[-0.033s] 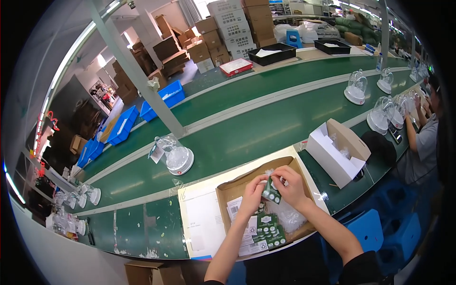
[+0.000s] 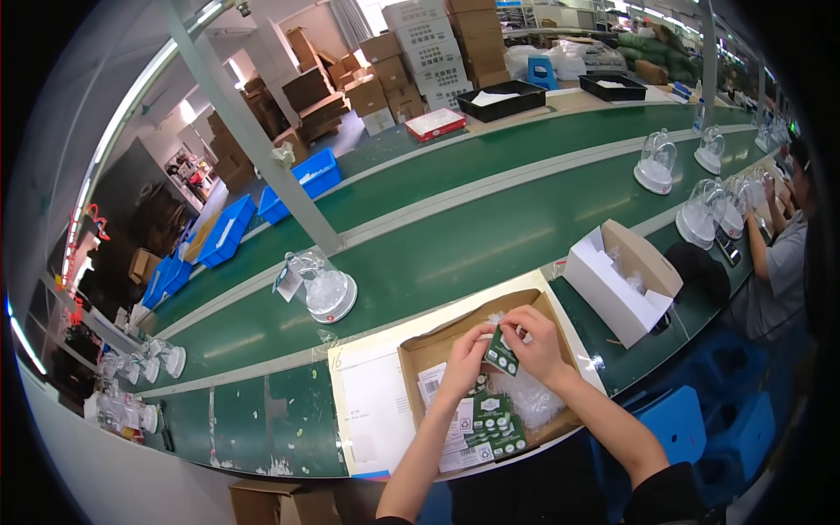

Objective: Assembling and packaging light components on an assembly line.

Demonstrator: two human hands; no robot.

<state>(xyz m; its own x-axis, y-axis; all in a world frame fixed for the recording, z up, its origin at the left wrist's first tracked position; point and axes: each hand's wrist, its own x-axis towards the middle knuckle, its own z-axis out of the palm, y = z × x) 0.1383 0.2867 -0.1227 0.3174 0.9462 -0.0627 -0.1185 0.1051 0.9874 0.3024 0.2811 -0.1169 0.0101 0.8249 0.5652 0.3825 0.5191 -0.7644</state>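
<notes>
My left hand (image 2: 464, 360) and my right hand (image 2: 535, 343) together pinch a small green card (image 2: 501, 354), held just above a flat cardboard tray (image 2: 418, 352) on the near bench. More green cards (image 2: 492, 426) lie in a pile in the tray's near part, on white printed labels (image 2: 442, 385). A heap of clear plastic bags (image 2: 531, 401) lies under my right wrist. A white paper sheet (image 2: 374, 411) lies left of the tray.
A clear dome on a white base (image 2: 325, 289) stands on the green conveyor belt (image 2: 455, 236). An open white box (image 2: 615, 282) sits to the right. Further domes (image 2: 700, 214) and a seated co-worker (image 2: 779, 262) are far right. Blue bins (image 2: 302, 179) stand behind.
</notes>
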